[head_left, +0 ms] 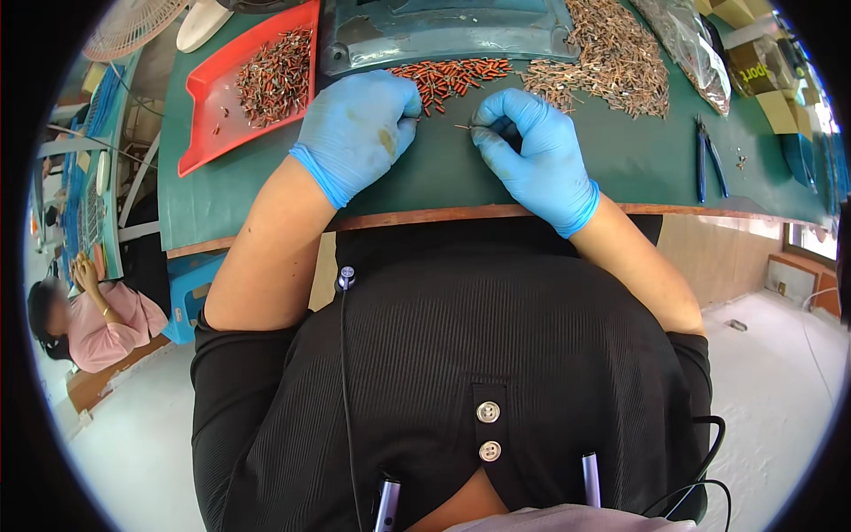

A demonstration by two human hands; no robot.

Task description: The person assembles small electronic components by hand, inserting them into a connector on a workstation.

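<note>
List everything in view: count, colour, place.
table: one, green, across top
tray: one, red, top left, holds small parts
orange parts: a heap, between the hands, far side
metal parts: a heap, brownish, top right
bag: one, clear, far right
pliers: one, blue-handled, right
fan: one, white, top left
co-worker: one, pink top, lower left
left hand: blue glove, by orange parts
right hand: blue glove, pinching a thin pin

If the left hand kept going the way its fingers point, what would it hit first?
Probably the pile of small orange pieces just beyond the left hand; depth is hard to judge, and the grey-blue tray lies behind it.
</note>
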